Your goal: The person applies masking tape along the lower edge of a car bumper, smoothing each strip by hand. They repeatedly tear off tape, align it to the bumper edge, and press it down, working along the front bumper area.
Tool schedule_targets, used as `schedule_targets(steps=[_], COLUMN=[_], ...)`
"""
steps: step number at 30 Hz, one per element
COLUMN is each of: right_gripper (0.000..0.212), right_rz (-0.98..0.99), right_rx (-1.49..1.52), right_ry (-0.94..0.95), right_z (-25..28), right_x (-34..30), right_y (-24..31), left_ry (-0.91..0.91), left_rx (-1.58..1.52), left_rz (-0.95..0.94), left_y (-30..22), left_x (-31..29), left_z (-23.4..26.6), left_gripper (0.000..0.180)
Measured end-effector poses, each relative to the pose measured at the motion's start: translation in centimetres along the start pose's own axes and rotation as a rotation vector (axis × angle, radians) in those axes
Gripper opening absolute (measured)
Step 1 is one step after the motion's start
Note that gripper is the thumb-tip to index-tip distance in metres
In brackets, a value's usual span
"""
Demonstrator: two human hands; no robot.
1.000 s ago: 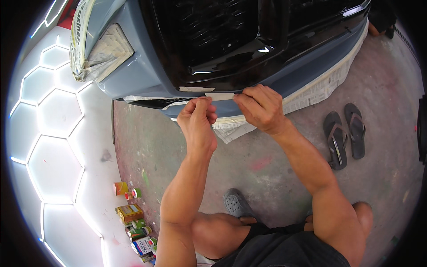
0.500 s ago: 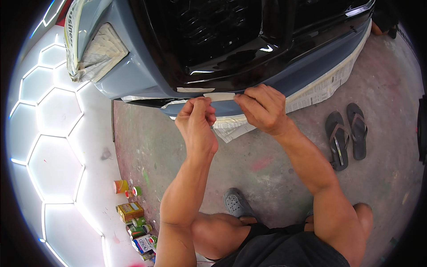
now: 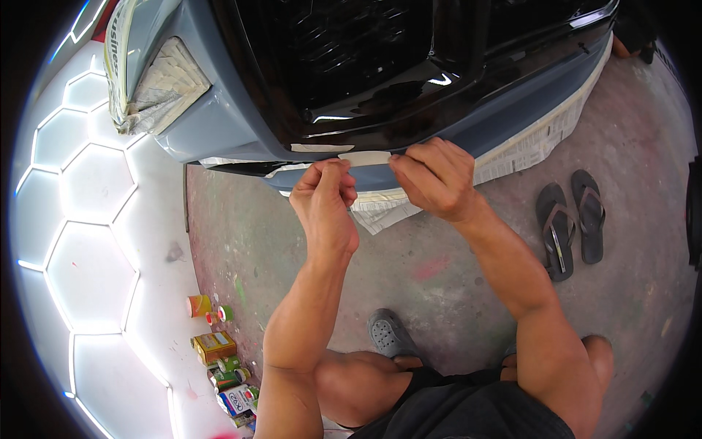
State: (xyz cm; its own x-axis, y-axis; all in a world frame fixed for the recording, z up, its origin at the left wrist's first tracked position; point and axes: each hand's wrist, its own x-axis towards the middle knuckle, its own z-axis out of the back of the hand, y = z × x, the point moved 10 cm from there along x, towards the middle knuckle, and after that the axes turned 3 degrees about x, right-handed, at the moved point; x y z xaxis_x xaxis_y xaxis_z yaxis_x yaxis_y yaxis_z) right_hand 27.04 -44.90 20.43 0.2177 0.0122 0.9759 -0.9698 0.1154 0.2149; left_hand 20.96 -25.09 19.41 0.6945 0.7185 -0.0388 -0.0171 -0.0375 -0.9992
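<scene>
A short strip of pale masking tape [image 3: 368, 158] is stretched between my two hands, close to the lower edge of a car bumper's glossy black part. My left hand [image 3: 325, 197] pinches its left end, fingers curled in. At the other end, my right hand [image 3: 436, 175] pinches the tape between thumb and forefinger. Another piece of tape [image 3: 311, 148] lies stuck along the black edge, just above and left of the strip. The grey-blue bumper [image 3: 373, 177] runs beneath both hands. Whether the held strip touches the bumper I cannot tell.
Newspaper masking [image 3: 530, 154] hangs along the bumper's lower rim, and more paper covers a corner opening [image 3: 170, 84]. Flip-flops [image 3: 557, 230] lie on the floor at the right. Paint cans [image 3: 214, 347] stand by the lit hexagon-patterned wall [image 3: 91, 263] on the left.
Both hands, still holding the tape strip, have shifted very slightly to the right. The stuck tape piece stays in place.
</scene>
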Motion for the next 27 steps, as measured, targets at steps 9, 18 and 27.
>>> schedule_targets(steps=[9, 18, 27], right_gripper=[0.022, 0.026, 0.025], right_rz=[-0.022, -0.032, -0.03], right_rx=[0.013, 0.013, -0.004], right_ry=[0.036, 0.042, 0.026], right_z=[-0.36, -0.51, -0.45], right_x=[0.01, 0.02, 0.14], right_y=[-0.21, -0.51, -0.46], left_ry=[0.002, -0.01, -0.018], left_rx=[0.029, 0.053, 0.021], left_rz=[-0.011, -0.005, 0.008], left_y=[-0.08, -0.39, -0.09], left_x=[-0.03, -0.17, -0.29], left_z=[0.11, 0.1, -0.07], left_gripper=[0.011, 0.011, 0.013])
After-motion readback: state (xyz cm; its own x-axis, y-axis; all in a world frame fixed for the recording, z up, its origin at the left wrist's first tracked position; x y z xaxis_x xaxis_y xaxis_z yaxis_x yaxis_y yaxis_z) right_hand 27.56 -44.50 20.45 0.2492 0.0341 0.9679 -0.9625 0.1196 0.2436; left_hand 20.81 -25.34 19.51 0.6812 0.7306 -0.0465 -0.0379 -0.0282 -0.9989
